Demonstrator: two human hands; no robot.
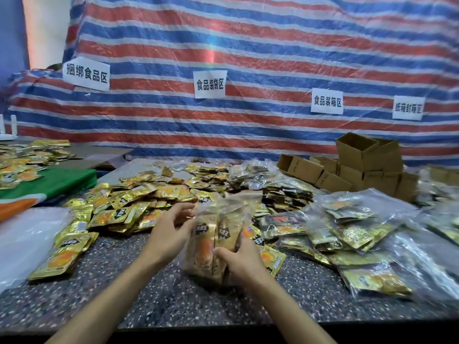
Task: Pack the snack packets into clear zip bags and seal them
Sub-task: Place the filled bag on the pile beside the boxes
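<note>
A clear zip bag (213,240) stuffed with gold snack packets stands upright on the speckled table (154,296) in front of me. My left hand (171,234) holds its left side, fingers curled near the bag's top. My right hand (239,261) grips the bag's lower right part. Loose gold snack packets (129,207) lie heaped behind and to the left of the bag. Several filled clear bags (352,234) lie piled at the right.
Small cardboard boxes (360,167) are stacked at the back right. A green and orange cloth (44,184) lies at the left, beside a sheet of clear plastic (27,242). A striped tarp (248,70) with paper signs hangs behind.
</note>
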